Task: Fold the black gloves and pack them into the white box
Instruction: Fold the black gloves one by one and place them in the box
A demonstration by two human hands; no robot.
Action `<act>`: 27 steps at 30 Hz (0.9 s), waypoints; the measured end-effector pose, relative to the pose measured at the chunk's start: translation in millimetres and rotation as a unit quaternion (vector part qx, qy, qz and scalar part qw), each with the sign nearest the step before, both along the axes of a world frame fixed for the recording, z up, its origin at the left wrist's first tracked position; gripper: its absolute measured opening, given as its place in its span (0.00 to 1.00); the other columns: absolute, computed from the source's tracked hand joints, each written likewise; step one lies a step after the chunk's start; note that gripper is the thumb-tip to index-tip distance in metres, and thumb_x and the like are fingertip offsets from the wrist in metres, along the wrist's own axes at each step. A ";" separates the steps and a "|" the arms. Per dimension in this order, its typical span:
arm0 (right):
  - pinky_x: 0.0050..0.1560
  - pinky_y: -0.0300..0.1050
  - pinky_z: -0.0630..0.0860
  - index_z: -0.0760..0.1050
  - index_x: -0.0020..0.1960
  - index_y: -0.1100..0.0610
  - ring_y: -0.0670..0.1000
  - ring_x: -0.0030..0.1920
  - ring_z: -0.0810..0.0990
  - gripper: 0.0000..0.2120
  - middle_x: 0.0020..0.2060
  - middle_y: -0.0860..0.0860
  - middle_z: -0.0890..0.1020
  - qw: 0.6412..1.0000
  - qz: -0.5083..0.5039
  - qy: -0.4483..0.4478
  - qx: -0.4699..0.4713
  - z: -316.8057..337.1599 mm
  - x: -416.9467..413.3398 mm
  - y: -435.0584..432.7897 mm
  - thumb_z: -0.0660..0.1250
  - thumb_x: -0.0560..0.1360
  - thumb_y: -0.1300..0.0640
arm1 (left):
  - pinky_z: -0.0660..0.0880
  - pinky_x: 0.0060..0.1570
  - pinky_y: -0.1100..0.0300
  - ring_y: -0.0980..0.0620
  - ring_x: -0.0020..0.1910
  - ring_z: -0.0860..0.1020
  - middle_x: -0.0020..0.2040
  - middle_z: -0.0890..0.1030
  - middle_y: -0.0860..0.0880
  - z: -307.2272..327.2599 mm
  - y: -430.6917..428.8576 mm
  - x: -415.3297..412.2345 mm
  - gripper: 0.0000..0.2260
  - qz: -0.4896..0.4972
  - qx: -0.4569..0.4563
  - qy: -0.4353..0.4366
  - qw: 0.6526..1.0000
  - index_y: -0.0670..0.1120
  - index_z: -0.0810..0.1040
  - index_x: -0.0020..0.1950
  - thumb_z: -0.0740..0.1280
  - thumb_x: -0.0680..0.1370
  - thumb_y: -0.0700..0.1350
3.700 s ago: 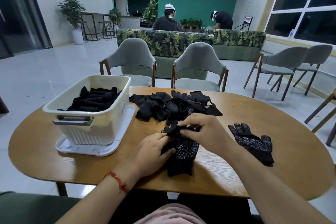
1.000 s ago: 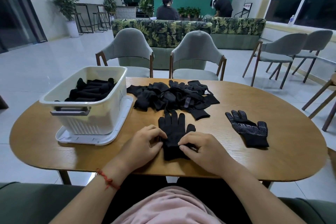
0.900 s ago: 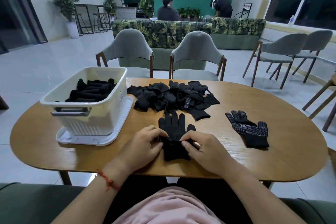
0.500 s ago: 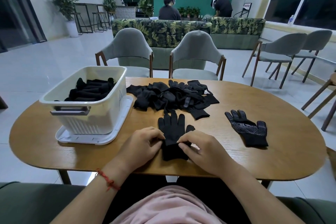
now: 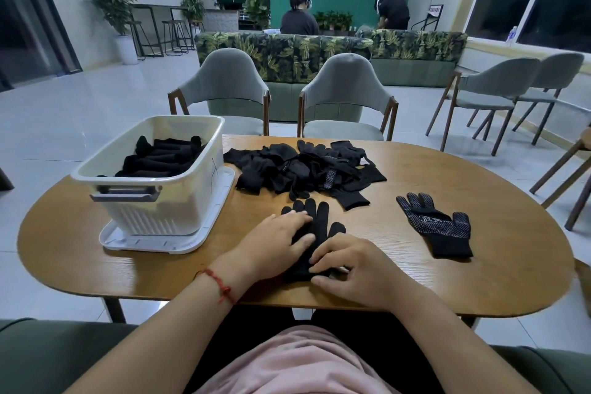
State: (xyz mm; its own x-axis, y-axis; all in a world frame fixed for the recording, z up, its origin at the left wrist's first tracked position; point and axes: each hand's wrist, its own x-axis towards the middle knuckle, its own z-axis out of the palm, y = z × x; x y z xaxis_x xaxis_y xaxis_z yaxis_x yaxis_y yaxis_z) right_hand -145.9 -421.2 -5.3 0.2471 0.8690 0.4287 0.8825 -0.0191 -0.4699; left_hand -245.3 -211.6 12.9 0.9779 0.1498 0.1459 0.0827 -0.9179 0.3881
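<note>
Your bench (image 5: 479, 281) is an oval wooden top. At its left stands the white box (image 5: 179, 198) on a flat white lid (image 5: 204, 233), with folded black gloves (image 5: 160, 160) stacked inside. The box's right wall carries a thin hand-drawn mark resembling an "A".

A loose pile of black gloves (image 5: 303, 169) lies at the far centre, just beside the box. A single dotted glove (image 5: 438, 224) lies palm up at the right, well apart from the pile. Its white printed logo is too small to read.

The glove being worked (image 5: 321, 221) lies flat at the near centre, fingertips pointing toward the pile.

Your left hand (image 5: 271, 246) rests flat on it, fingers straight and slightly spread. Your right hand (image 5: 355, 265) has bent fingers touching the cuff end. I cannot tell whether the thumb pinches the fabric.

A red cord (image 5: 220, 285) circles your left wrist.
</note>
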 end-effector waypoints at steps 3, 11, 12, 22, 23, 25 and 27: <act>0.55 0.47 0.79 0.89 0.51 0.47 0.43 0.55 0.82 0.06 0.53 0.37 0.85 1.000 0.000 0.003 0.001 0.8 0.3 0.5 0.78 0.76 0.47 | 0.48 0.84 0.49 0.57 0.85 0.50 0.86 0.58 0.55 -3.3 2.3 19.2 0.26 -0.013 0.019 0.061 0.998 0.55 0.61 0.85 0.55 0.87 0.60; 0.56 0.46 0.79 0.89 0.50 0.47 0.43 0.54 0.82 0.05 0.52 0.37 0.85 1.000 0.004 -0.001 0.006 1.9 -0.5 -0.2 0.79 0.76 0.48 | 0.44 0.84 0.49 0.58 0.85 0.46 0.87 0.52 0.57 -0.6 23.9 47.2 0.28 -0.040 0.031 0.108 0.993 0.58 0.54 0.86 0.53 0.87 0.62; 0.56 0.46 0.79 0.89 0.50 0.47 0.42 0.54 0.82 0.05 0.53 0.37 0.85 1.000 0.002 -0.005 0.008 2.0 -0.5 0.0 0.78 0.76 0.48 | 0.45 0.84 0.49 0.58 0.85 0.46 0.87 0.51 0.57 0.1 25.0 48.9 0.28 -0.041 0.034 0.116 0.992 0.58 0.53 0.86 0.53 0.87 0.62; 0.51 0.48 0.81 0.83 0.51 0.48 0.44 0.52 0.83 0.04 0.50 0.39 0.85 0.999 -0.032 -0.011 0.031 0.6 -2.4 0.2 0.75 0.76 0.53 | 0.78 0.57 0.57 0.54 0.57 0.81 0.54 0.84 0.58 14.3 19.0 -11.6 0.23 -0.045 -0.175 -0.154 0.971 0.51 0.81 0.61 0.61 0.76 0.28; 0.50 0.49 0.81 0.83 0.51 0.48 0.44 0.52 0.83 0.04 0.49 0.39 0.85 0.999 -0.038 -0.007 0.037 0.9 -2.3 0.5 0.75 0.76 0.53 | 0.79 0.56 0.56 0.52 0.55 0.83 0.53 0.84 0.56 14.2 16.6 -21.2 0.25 -0.072 -0.186 -0.138 0.970 0.51 0.81 0.61 0.60 0.73 0.27; 0.49 0.49 0.81 0.83 0.51 0.48 0.45 0.50 0.83 0.04 0.48 0.41 0.85 0.998 -0.048 0.006 0.047 1.5 -3.2 0.9 0.73 0.77 0.53 | 0.78 0.59 0.55 0.51 0.58 0.83 0.55 0.84 0.55 10.3 12.3 -37.0 0.27 -0.112 -0.191 -0.099 0.970 0.51 0.79 0.64 0.61 0.72 0.27; 0.49 0.48 0.81 0.83 0.52 0.49 0.46 0.48 0.83 0.05 0.48 0.42 0.85 0.997 -0.057 0.027 0.053 3.6 -3.6 1.3 0.72 0.77 0.53 | 0.77 0.64 0.56 0.53 0.62 0.81 0.59 0.83 0.56 3.2 11.1 -44.1 0.25 -0.133 -0.175 -0.082 0.972 0.51 0.78 0.67 0.64 0.74 0.31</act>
